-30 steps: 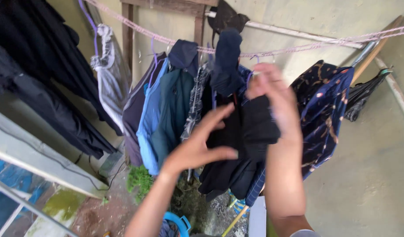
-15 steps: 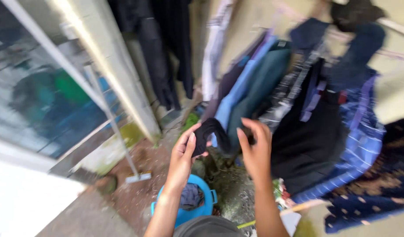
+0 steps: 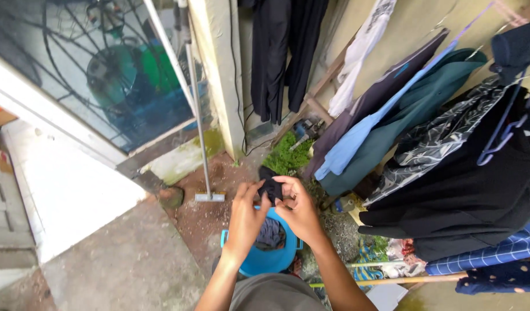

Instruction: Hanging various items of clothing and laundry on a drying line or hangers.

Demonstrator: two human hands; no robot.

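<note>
A small dark cloth (image 3: 270, 187) sits bunched between both hands, just above a blue bucket (image 3: 265, 259) that lies at 6 o'clock from it. The left hand (image 3: 247, 216) pinches the cloth's lower left edge with fingers closed on it; the right hand (image 3: 299, 210) grips its right side, thumb and fingers folded over the fabric. The two hands are close together, almost touching around the cloth. Inside the bucket lies more dark laundry (image 3: 270, 233).

At 10 o'clock from the cloth a squeegee (image 3: 201, 126) leans against a pale wall corner (image 3: 219, 75), its head on the dirt. At 12 o'clock a patch of green plants (image 3: 285, 158) grows at the wall's foot, with black trousers (image 3: 285, 52) hanging above. From 1 to 3 o'clock clothes hang in a row: a white top (image 3: 360, 55), a light blue shirt (image 3: 357, 141), a teal garment (image 3: 414, 121), a patterned shirt (image 3: 443, 144) and a black sweater (image 3: 466, 201). At 9 o'clock and beyond is a glass door (image 3: 92, 69) with a step (image 3: 75, 190).
</note>
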